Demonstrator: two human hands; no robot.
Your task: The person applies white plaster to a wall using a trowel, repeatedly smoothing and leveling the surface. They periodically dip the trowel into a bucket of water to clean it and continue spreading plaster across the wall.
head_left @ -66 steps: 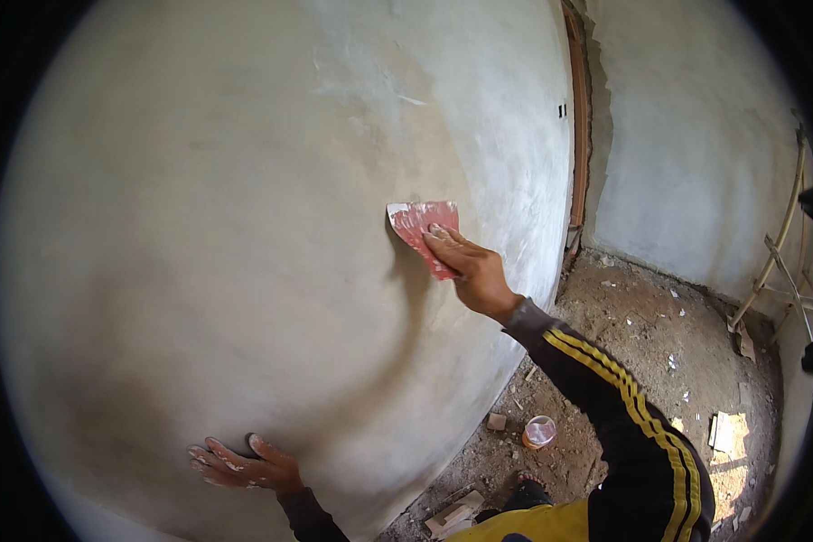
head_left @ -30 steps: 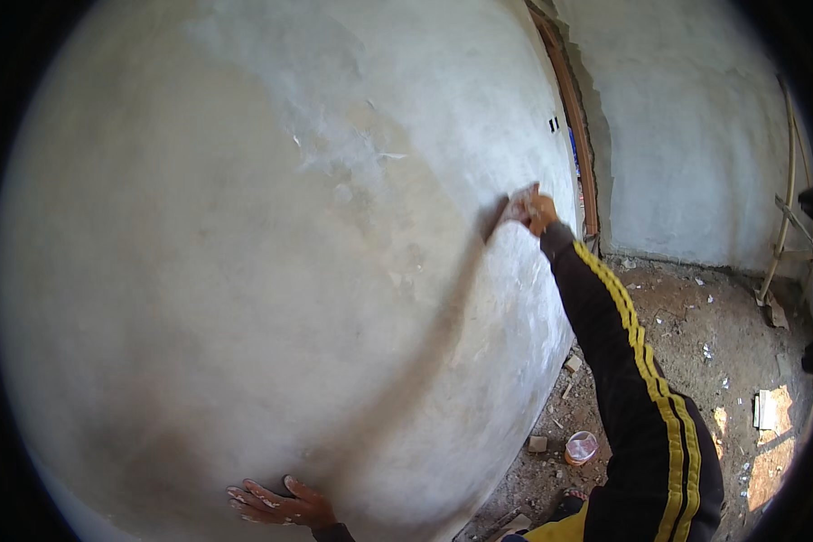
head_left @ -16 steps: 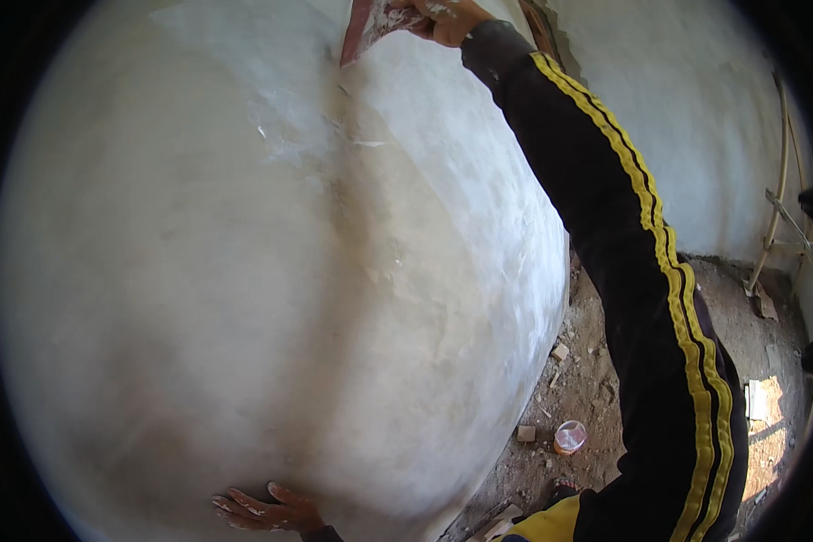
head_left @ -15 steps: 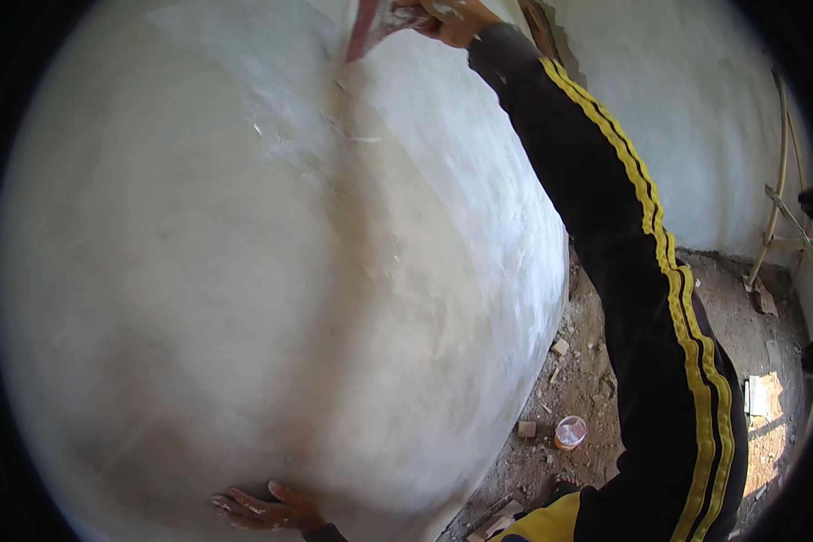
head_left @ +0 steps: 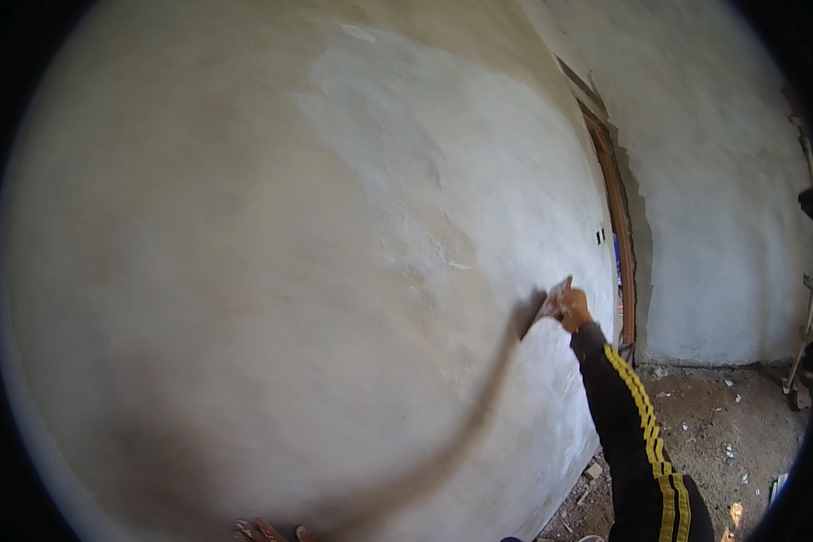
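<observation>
A pale plastered wall (head_left: 244,235) fills most of the view, with a whiter, fresher-looking coat (head_left: 506,154) over its right part. My right hand (head_left: 575,313) is closed round a reddish putty knife (head_left: 546,309) at the right side of the wall. The blade is at the wall's surface, with its dark shadow beside it. At the bottom edge, only the fingers of my left hand (head_left: 260,531) show. They are spread, whitish with plaster, and lie against the wall; the rest of that hand is out of the picture.
Beyond the wall's right edge stands a brown wooden door frame (head_left: 616,217), with a second plastered wall (head_left: 714,262) past it. Two small dark openings (head_left: 600,237) sit near the edge. The dirt floor (head_left: 696,415) at lower right carries scattered debris. Wooden poles (head_left: 808,307) lean at far right.
My right hand with the putty knife has come down and to the right from the top of the picture. The view has shifted up and right, so my left hand now shows lower.
</observation>
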